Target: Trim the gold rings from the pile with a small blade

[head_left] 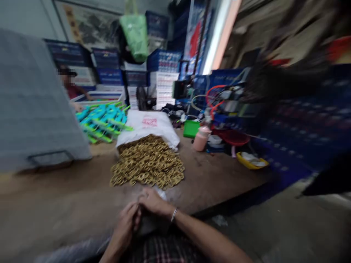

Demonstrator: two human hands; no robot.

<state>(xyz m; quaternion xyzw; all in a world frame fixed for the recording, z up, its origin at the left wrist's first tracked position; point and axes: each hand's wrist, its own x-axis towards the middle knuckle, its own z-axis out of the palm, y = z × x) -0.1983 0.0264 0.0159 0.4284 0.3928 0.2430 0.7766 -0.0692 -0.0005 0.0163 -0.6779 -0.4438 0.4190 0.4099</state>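
My left hand [127,218] and my right hand [151,201] meet at the table's near edge, fingers bent and touching each other. Whatever lies between the fingertips is too small and blurred to make out. A silvery bangle circles my right wrist. Just beyond the hands, a heap of brass-coloured rings [148,164] spills from the mouth of a white woven sack [161,126] with red print. Beside my right hand a bit of clear plastic [161,193] shows, partly hidden.
A grey-white panel or bin [41,109] stands at the left. Behind it are turquoise and green plastic parts [105,120] and another person [71,86]. To the right sit a green tray [191,129], a pink bottle [201,138] and a yellow basket [252,161]. Blue crates [164,60] fill the back.
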